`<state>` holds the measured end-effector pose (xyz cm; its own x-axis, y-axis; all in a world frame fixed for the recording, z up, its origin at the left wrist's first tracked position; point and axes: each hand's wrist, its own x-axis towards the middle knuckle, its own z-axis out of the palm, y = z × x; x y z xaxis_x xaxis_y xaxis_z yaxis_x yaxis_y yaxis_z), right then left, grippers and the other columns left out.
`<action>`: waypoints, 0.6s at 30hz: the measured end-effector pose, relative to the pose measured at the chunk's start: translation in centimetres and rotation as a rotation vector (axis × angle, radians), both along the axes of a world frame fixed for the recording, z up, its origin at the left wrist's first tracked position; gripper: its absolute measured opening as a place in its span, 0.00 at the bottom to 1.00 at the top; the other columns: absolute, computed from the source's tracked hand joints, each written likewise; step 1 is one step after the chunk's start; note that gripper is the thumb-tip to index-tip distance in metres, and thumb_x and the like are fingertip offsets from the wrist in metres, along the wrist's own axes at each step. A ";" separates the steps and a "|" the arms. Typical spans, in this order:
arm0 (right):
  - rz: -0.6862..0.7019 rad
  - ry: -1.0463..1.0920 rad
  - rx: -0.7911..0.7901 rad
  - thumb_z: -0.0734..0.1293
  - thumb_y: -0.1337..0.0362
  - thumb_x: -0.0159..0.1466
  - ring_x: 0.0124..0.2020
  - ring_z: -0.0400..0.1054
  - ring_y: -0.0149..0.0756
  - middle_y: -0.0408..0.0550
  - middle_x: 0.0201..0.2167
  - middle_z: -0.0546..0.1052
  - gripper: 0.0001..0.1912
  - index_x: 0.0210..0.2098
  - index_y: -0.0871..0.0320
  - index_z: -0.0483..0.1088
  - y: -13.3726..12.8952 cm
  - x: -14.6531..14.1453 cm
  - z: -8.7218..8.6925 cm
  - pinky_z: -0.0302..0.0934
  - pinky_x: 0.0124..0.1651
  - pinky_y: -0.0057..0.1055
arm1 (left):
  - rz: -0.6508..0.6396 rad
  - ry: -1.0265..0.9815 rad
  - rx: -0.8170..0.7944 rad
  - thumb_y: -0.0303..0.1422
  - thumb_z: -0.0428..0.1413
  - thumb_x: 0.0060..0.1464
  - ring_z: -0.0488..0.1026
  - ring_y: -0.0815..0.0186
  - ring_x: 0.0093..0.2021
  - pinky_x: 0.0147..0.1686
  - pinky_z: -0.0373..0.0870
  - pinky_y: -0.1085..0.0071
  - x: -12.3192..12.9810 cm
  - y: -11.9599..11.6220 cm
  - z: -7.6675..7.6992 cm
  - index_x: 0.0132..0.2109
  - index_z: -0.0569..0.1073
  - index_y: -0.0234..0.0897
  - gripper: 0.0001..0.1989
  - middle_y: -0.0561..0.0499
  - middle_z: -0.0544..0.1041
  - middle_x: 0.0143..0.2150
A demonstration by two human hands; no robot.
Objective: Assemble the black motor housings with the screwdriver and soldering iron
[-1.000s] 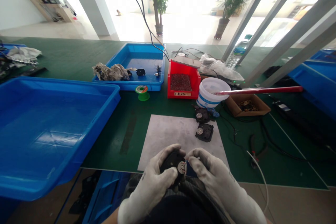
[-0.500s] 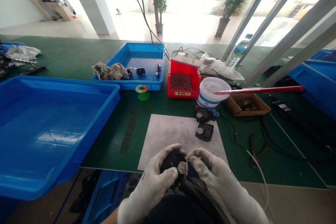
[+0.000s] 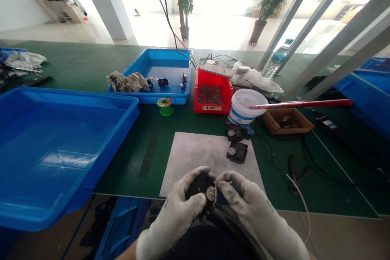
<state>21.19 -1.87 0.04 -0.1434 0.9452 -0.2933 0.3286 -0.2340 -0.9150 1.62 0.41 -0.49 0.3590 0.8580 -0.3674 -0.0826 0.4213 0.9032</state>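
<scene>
Gloved in white, my left hand (image 3: 182, 205) grips a black part (image 3: 199, 187) with a round silver motor on it, at the near edge of the table. My right hand (image 3: 248, 199) is closed in a pinch at the part's right side, near the motor; what lies between its fingertips is too small to make out. Two similar black parts, an upper one (image 3: 234, 133) and a lower one (image 3: 237, 152), lie at the right of a white sheet (image 3: 195, 150).
A large blue tray (image 3: 122, 107) stands at left, another blue tray (image 3: 179, 99) behind. Farther right are a green spool (image 3: 166, 109), red bin (image 3: 199, 107), white bucket (image 3: 240, 115), cardboard box (image 3: 277, 129) and pliers (image 3: 294, 187). Metal bars slant across the right.
</scene>
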 end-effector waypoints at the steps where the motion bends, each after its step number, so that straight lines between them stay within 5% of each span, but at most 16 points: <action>1: 0.003 -0.007 -0.002 0.60 0.49 0.74 0.33 0.72 0.35 0.43 0.32 0.79 0.17 0.39 0.54 0.71 0.0 -0.1 0.1 0.64 0.36 0.28 | -0.002 0.006 0.004 0.35 0.63 0.50 0.78 0.46 0.58 0.56 0.76 0.57 -0.1 0.0 -0.1 0.60 0.76 0.38 0.28 0.42 0.82 0.58; 18: -0.020 -0.015 0.013 0.61 0.47 0.73 0.33 0.73 0.35 0.44 0.31 0.79 0.19 0.41 0.54 0.73 0.1 -0.6 0.1 0.67 0.37 0.28 | -0.022 0.014 0.048 0.36 0.63 0.54 0.77 0.45 0.60 0.61 0.73 0.55 -0.4 0.2 -0.5 0.61 0.75 0.38 0.28 0.42 0.81 0.59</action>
